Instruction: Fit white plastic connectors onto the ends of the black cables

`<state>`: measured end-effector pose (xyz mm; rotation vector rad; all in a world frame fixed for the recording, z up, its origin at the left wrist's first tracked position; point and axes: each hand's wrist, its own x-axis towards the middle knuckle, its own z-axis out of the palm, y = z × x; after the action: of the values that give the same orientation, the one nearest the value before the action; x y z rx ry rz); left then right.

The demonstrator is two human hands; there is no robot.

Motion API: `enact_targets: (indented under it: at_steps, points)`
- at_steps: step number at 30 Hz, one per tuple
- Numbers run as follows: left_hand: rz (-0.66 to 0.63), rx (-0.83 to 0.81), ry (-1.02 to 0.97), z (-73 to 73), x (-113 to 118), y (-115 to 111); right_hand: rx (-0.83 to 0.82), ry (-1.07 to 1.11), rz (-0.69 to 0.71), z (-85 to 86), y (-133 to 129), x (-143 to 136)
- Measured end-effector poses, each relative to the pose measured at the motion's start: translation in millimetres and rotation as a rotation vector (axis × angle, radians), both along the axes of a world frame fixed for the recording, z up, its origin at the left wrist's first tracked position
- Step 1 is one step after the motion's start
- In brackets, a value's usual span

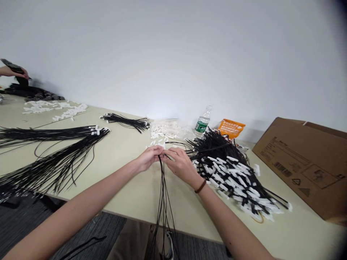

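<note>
My left hand point(149, 157) and my right hand point(179, 163) meet over the middle of the table, fingertips almost touching. Between them they pinch the upper end of several thin black cables point(162, 191), which hang down past the table's front edge. A small white piece shows at the fingertips, mostly hidden by the fingers. Just behind my hands lie loose white connectors point(160, 141) and a clear plastic bag point(169, 127) with more white pieces in it. Right of my right hand is a large pile of black cables point(217, 148) with white connector ends point(235, 177).
Bundles of black cables point(59, 159) spread over the left side; a smaller bundle point(126, 121) lies behind. A water bottle point(202, 122), an orange packet point(230, 128) and a cardboard box point(300, 166) stand at right. Another person's hand point(23, 74) holds something dark at far left.
</note>
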<state>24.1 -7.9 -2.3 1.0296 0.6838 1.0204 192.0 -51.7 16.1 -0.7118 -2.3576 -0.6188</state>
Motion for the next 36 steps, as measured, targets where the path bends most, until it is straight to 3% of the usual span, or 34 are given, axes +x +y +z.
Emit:
enact_targets:
  at_steps: [4, 7, 11, 15, 17, 20, 23, 27, 31, 36]
  points:
    - [0.006, -0.022, -0.050, -0.2, 2, 0, -0.074, 0.104, 0.079, -7.0, 6, 0]
    - [0.038, -0.013, -0.077, -0.4, 2, 2, -0.213, 0.297, 0.190, -6.1, 6, 0]
    - [0.070, 0.036, -0.073, -0.2, 1, 5, -0.481, 0.731, 0.236, 3.0, 2, -1]
    - [0.135, 0.041, -0.030, -0.3, 0, 6, -0.715, 1.359, 0.343, 16.3, 8, 10]
    - [0.154, 0.044, -0.010, -0.5, 0, 5, -0.729, 1.617, 0.392, 23.1, 14, 22]
    - [0.155, 0.054, 0.007, -0.4, 0, 4, -0.621, 1.818, 0.302, 30.0, 21, 40]
    - [0.137, 0.055, 0.033, -0.1, 1, 2, -0.390, 1.705, 0.095, 30.8, 19, 47]
    - [0.067, 0.075, 0.024, 0.6, 2, 1, -0.109, 1.062, -0.086, 26.1, 8, 37]
    - [0.048, 0.102, -0.015, 3.1, 3, -2, -0.049, 0.658, -0.093, 21.3, 1, 23]
    - [0.043, 0.155, -0.027, 4.3, 2, -3, -0.044, 0.589, -0.105, 20.7, 0, 19]
